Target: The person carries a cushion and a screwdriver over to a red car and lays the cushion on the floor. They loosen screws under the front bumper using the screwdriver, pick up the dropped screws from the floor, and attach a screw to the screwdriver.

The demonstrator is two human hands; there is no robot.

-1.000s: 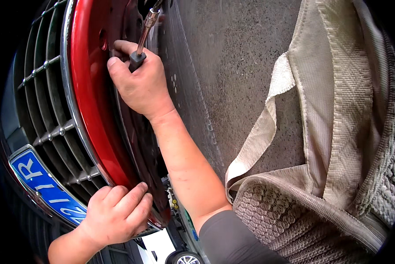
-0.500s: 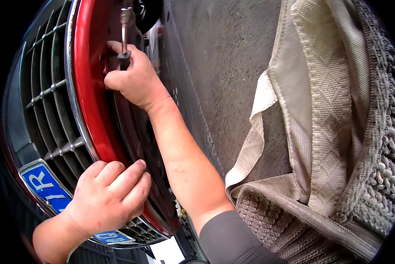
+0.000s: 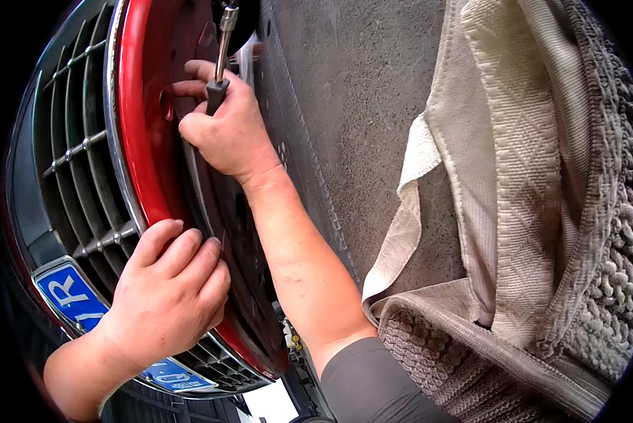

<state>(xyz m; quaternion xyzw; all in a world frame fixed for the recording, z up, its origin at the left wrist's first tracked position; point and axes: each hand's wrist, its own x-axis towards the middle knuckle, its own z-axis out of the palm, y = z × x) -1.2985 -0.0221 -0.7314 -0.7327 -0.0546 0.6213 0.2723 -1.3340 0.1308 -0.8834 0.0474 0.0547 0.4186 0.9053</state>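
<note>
My right hand is closed around the dark handle of a socket driver, whose metal shaft and wider chrome end point up past the fingers. Its index and neighbouring fingers reach to the inner side of the red bumper, by a small opening in the panel. Lower down, my left hand lies against the bumper with its fingers curled in. The palm and thumb of the left hand are hidden, so what it grips does not show. A dark lower panel runs along the bumper between the two hands.
A black grille with chrome studs fills the left. Below it sits a blue licence plate, partly covered by my left arm. Rough grey ground spreads beyond my right arm, and my knitted clothing hangs at the right.
My left hand has shifted left and up a little along the bumper. The right hand has moved slightly right, its fingers spread more, and the socket driver has tilted to the right.
</note>
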